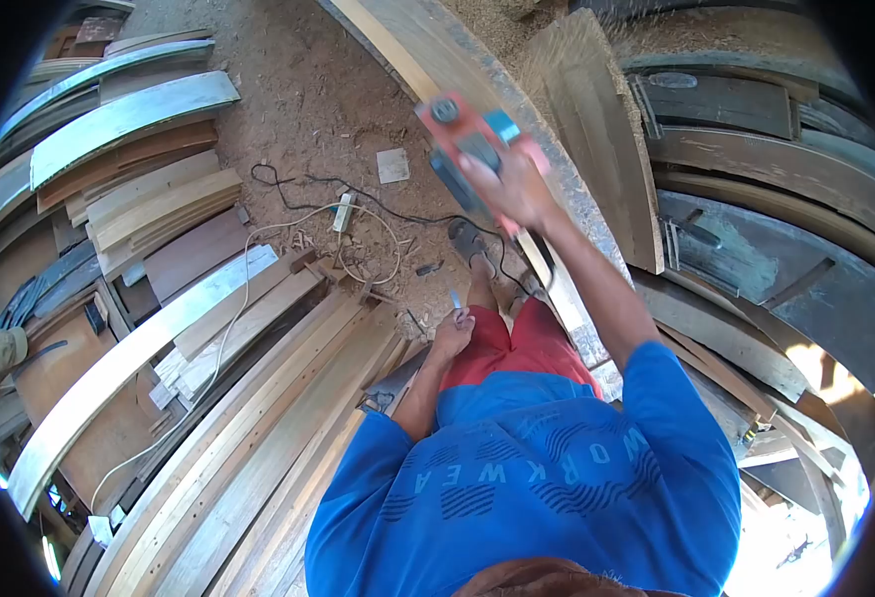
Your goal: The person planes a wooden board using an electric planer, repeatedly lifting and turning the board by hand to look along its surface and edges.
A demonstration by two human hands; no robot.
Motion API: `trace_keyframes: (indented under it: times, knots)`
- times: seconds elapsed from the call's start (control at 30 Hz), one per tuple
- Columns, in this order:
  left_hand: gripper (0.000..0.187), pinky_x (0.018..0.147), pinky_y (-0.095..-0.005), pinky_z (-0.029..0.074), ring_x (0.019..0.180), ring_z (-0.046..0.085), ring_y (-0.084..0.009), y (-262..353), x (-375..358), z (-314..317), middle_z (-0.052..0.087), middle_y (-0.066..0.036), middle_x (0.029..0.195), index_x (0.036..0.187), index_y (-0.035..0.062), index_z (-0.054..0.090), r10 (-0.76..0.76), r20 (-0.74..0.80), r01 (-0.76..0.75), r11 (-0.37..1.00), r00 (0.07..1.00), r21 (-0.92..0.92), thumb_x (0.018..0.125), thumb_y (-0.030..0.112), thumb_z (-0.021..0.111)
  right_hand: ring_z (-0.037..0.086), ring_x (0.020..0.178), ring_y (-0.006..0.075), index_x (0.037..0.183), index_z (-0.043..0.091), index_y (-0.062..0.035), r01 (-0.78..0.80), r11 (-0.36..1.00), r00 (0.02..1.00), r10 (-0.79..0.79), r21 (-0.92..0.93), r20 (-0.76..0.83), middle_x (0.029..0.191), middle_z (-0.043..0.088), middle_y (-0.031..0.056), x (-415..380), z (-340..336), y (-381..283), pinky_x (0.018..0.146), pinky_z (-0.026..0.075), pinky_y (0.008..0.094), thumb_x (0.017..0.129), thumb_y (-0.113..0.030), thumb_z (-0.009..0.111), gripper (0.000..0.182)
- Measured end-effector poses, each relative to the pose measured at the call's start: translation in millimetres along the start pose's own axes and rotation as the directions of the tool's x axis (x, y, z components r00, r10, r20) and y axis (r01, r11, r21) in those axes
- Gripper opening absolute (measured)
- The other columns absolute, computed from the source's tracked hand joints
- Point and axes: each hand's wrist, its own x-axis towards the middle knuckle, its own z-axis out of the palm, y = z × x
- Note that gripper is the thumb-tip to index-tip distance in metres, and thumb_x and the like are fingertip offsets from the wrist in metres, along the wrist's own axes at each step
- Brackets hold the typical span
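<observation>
My right hand [512,184] grips the handle of a red power planer [462,124], slightly blurred. The planer rests on a long pale wooden board [392,45] that lies along a workbench [591,214]. A stream of shavings sprays from the planer's far side toward the upper right. Close to my left thigh, my left hand [453,330] is closed around a small, thin light-blue object [455,299] that I cannot make out.
Stacked planks [248,418] fill the left side, and more boards [766,164] lean on the right. A black cord [407,213] runs over the dirt floor to a power strip [343,212], near a looped pale cable [397,261]. My sandalled feet stand beside the bench.
</observation>
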Motion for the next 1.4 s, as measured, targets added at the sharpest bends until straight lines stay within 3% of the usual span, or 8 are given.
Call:
trace_keyframes:
  times: [0.13,0.2,0.3,0.43,0.6,0.87,1.1,1.4]
  knots:
    - [0.044,0.094,-0.0347,0.054,0.108,0.071,-0.0257,8.5,-11.4,-4.3,0.073,-0.019,0.118,0.130,-0.0014,0.063,0.016,-0.112,0.007,0.979,0.994,0.203,0.097,0.029,0.063,0.073,0.082,0.0333,0.122,0.066,-0.0083,0.215,0.976,0.975,-0.214,0.017,-0.057,0.089,0.073,0.0205,101.8,-3.0,-41.2,0.076,0.057,0.0412,0.093,-0.067,0.059,0.066]
    - [0.038,0.087,-0.0354,0.054,0.096,0.071,-0.0241,-4.6,-4.3,-5.8,0.075,-0.016,0.106,0.122,-0.0010,0.065,0.098,-0.127,-0.084,0.990,0.987,0.110,0.097,0.027,0.063,0.059,0.058,0.0152,0.104,0.066,-0.0010,-0.019,0.998,0.987,0.009,0.067,0.158,0.065,0.062,0.0059,139.7,-9.4,-36.7,0.058,0.051,0.0365,0.095,-0.067,0.059,0.067]
    - [0.035,0.083,-0.0378,0.053,0.089,0.069,-0.0252,-13.1,-4.4,-5.1,0.075,-0.016,0.099,0.115,-0.0006,0.066,0.076,-0.159,-0.096,0.988,0.984,-0.121,0.095,0.028,0.064,0.054,0.045,0.0194,0.134,0.060,-0.0113,0.045,0.926,0.976,-0.122,0.375,0.183,0.058,0.057,0.0084,161.8,8.8,29.4,0.040,0.042,0.0360,0.099,-0.039,0.066,0.045]
    - [0.039,0.085,-0.0345,0.053,0.091,0.068,-0.0219,-18.2,-9.7,3.9,0.074,-0.014,0.100,0.122,-0.0009,0.065,0.035,-0.132,-0.041,0.998,0.991,-0.037,0.095,0.027,0.063,0.063,0.067,0.0206,0.099,0.066,-0.0006,-0.082,0.995,0.993,0.077,0.061,0.091,0.073,0.065,0.0113,39.0,-28.2,-0.3,0.064,0.051,0.0396,0.090,-0.071,0.060,0.072]
    - [0.047,0.093,-0.0300,0.052,0.105,0.069,-0.0194,-4.1,-22.3,37.4,0.073,-0.015,0.116,0.134,-0.0029,0.061,0.058,-0.061,-0.051,0.993,0.996,0.110,0.095,0.024,0.063,0.068,0.093,0.0262,0.140,0.056,-0.0018,0.098,0.993,0.994,-0.101,0.062,0.040,0.099,0.071,0.0186,-127.5,-43.5,72.0,0.087,0.053,0.0413,0.098,-0.055,0.059,0.068]
    - [0.049,0.103,-0.0302,0.049,0.119,0.066,-0.0211,27.2,-21.9,73.3,0.068,-0.019,0.131,0.137,-0.0049,0.056,0.039,0.058,-0.039,0.999,0.998,0.010,0.098,0.023,0.064,0.068,0.112,0.0390,0.139,0.054,0.0006,-0.142,0.987,0.983,0.132,0.071,0.126,0.120,0.067,0.0276,-338.1,-55.7,142.6,0.098,0.052,0.0452,0.090,-0.036,0.071,0.064]
    - [0.045,0.099,-0.0322,0.051,0.116,0.068,-0.0245,43.0,-27.8,55.9,0.068,-0.020,0.129,0.134,-0.0029,0.059,-0.073,0.035,0.066,0.981,0.997,0.180,0.097,0.023,0.061,0.070,0.105,0.0416,0.135,0.056,0.0009,-0.214,0.973,0.977,0.212,0.080,0.040,0.109,0.070,0.0289,-292.6,-32.8,118.1,0.093,0.054,0.0461,0.088,-0.039,0.072,0.064]
    - [0.064,0.095,-0.0325,0.053,0.118,0.067,-0.0249,69.3,-44.9,85.5,0.068,-0.023,0.125,0.137,-0.0110,0.051,0.216,-0.141,-0.217,0.976,0.966,0.007,0.094,0.033,0.070,0.070,0.085,0.0250,0.122,0.064,0.0027,-0.023,0.979,0.998,0.034,0.203,-0.053,0.089,0.071,0.0165,-150.8,-55.1,60.9,0.079,0.056,0.0401,0.096,-0.052,0.063,0.061]
